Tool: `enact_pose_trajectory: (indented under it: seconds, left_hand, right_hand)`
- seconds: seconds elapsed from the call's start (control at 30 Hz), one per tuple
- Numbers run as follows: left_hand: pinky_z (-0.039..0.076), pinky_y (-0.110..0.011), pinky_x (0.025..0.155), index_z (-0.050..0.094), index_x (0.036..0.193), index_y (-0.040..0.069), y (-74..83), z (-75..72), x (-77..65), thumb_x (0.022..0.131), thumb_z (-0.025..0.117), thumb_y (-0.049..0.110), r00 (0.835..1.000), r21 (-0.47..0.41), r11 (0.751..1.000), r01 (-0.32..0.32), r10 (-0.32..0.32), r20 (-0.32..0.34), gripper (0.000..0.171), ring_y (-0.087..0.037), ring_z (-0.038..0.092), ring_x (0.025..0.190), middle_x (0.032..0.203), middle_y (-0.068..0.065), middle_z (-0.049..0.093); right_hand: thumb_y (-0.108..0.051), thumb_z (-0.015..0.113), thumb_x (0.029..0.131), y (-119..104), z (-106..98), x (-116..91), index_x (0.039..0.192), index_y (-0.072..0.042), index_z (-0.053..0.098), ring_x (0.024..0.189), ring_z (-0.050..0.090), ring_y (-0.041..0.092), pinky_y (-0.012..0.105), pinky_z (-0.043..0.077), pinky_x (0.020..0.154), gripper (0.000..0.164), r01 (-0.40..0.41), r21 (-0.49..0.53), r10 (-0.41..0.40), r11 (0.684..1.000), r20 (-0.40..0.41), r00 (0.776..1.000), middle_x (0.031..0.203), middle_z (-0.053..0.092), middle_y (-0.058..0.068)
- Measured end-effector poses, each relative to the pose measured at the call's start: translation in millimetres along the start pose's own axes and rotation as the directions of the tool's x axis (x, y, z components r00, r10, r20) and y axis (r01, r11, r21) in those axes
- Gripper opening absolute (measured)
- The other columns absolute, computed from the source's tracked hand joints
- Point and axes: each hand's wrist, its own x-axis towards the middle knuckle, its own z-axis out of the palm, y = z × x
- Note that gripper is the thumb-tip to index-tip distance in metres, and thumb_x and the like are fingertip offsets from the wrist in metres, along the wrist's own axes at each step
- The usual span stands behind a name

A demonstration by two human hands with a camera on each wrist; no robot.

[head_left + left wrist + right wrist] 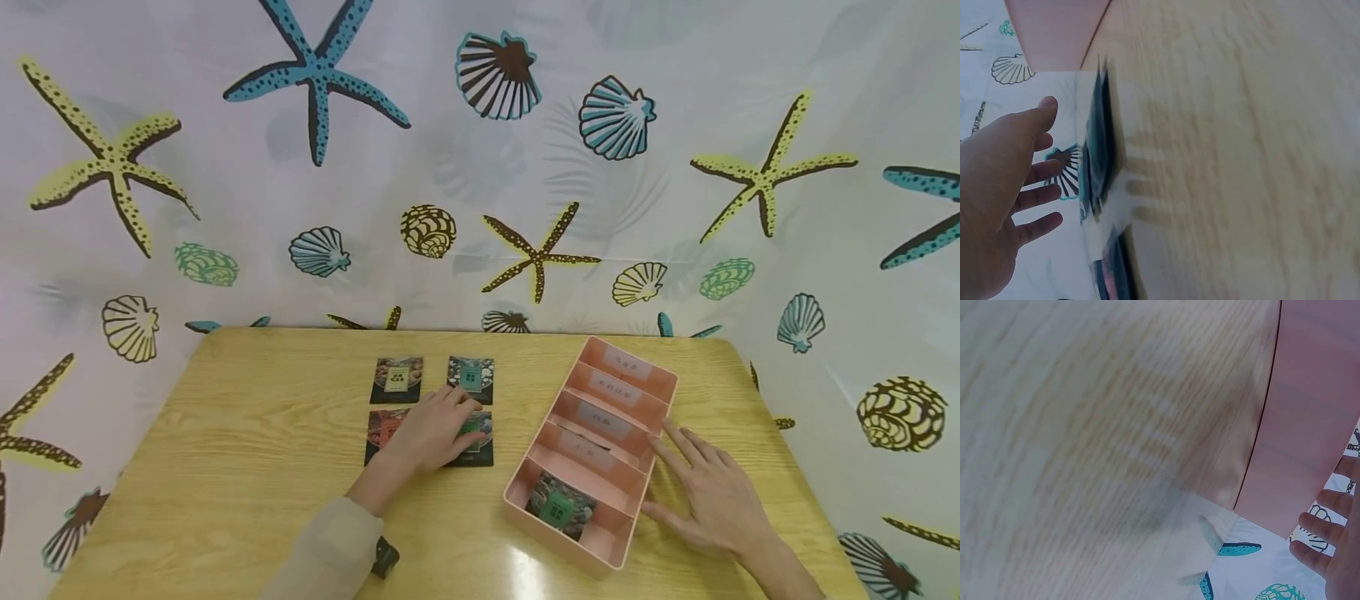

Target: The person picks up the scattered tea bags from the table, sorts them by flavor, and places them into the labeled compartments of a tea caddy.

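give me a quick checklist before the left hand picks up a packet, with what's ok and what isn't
1. Left hand free: ok, it holds nothing.
2. Packets under it in full view: not ok, it partly hides the red packet and the nearer loose green packet.
3. Pink box upright, open side up: ok.
4. Nearest compartment vacant: not ok, a boxed green packet lies there.
5. Right hand steadying the box: cannot tell, contact is unclear.
6. Box labels readable: cannot tell, the print is too blurred.
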Motion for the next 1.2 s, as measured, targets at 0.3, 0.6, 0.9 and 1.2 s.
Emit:
enact_pose_trajectory:
  seconds: [0.3,0.6,0.9,1.2]
  left_hand:
    - [0.052,-0.054,0.107,0.065,0.139,0.012,-6.8,15.4,-5.9,0.103,0.063,0.052,0.999,0.015,0.999,0.05,-0.051,0.013,0.054,-0.032,0.061,0.124,0.13,-0.012,0.064]
    - [0.052,-0.056,0.107,0.063,0.143,0.012,-8.8,19.7,-7.3,0.102,0.062,0.057,0.995,0.018,0.996,0.09,-0.091,0.041,0.06,-0.033,0.06,0.129,0.134,-0.012,0.062]
    - [0.054,-0.051,0.103,0.063,0.143,0.015,-12.6,19.6,-7.9,0.102,0.061,0.058,0.997,0.047,0.997,0.061,-0.063,0.048,0.059,-0.03,0.06,0.123,0.129,-0.009,0.063]
    - [0.055,-0.05,0.098,0.064,0.141,0.016,-15.3,19.3,-8.3,0.099,0.063,0.063,0.998,0.054,0.997,0.054,-0.056,0.031,0.063,-0.029,0.06,0.116,0.122,-0.009,0.062]
  right_hand:
    - [-0.079,0.064,0.085,1.5,1.6,-1.8,0.155,-0.019,0.054,0.138,0.059,0.04,0.06,0.056,0.1,0.093,0.014,-0.001,-0.014,1.0,-0.016,1.0,0.163,0.049,0.014]
    - [-0.077,0.066,0.085,1.0,0.7,-1.5,0.156,-0.018,0.053,0.138,0.059,0.04,0.06,0.054,0.102,0.093,0.017,0.001,-0.016,1.0,-0.018,1.0,0.163,0.049,0.014]
    - [-0.077,0.066,0.085,1.2,-0.1,0.3,0.156,-0.018,0.053,0.138,0.058,0.04,0.06,0.055,0.102,0.092,0.013,0.001,-0.013,1.0,-0.015,1.0,0.163,0.048,0.013]
    - [-0.077,0.065,0.086,0.7,-0.8,2.1,0.156,-0.019,0.052,0.139,0.058,0.039,0.06,0.055,0.101,0.092,0.01,-0.005,-0.01,1.0,-0.006,1.0,0.163,0.048,0.013]
